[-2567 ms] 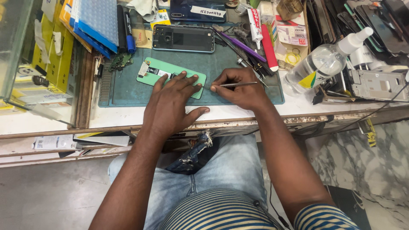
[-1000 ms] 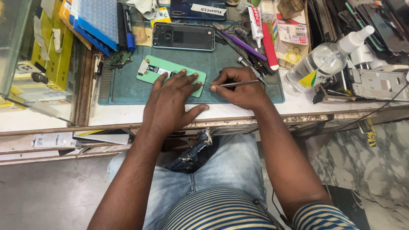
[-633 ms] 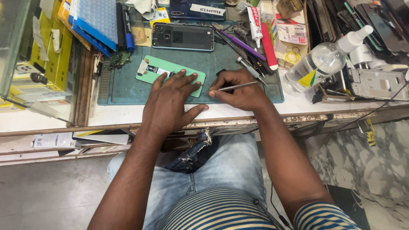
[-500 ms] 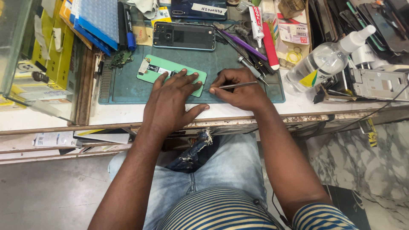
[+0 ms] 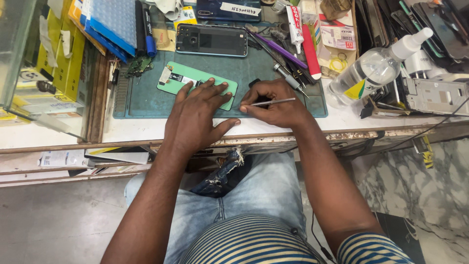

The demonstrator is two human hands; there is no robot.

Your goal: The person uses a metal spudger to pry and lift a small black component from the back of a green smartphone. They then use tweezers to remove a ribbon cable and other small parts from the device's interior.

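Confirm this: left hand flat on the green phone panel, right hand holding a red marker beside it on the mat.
Wrong on one point. The head view shows the right hand holding thin metal tweezers, not a red marker. The rest stands: the left hand lies flat on the green phone panel on the mat.

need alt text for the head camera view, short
Seen from above, a person's left hand presses flat on a pale green phone back panel lying on a dark teal work mat, while the right hand pinches thin metal tweezers beside it. A clear spray bottle lies to the right.
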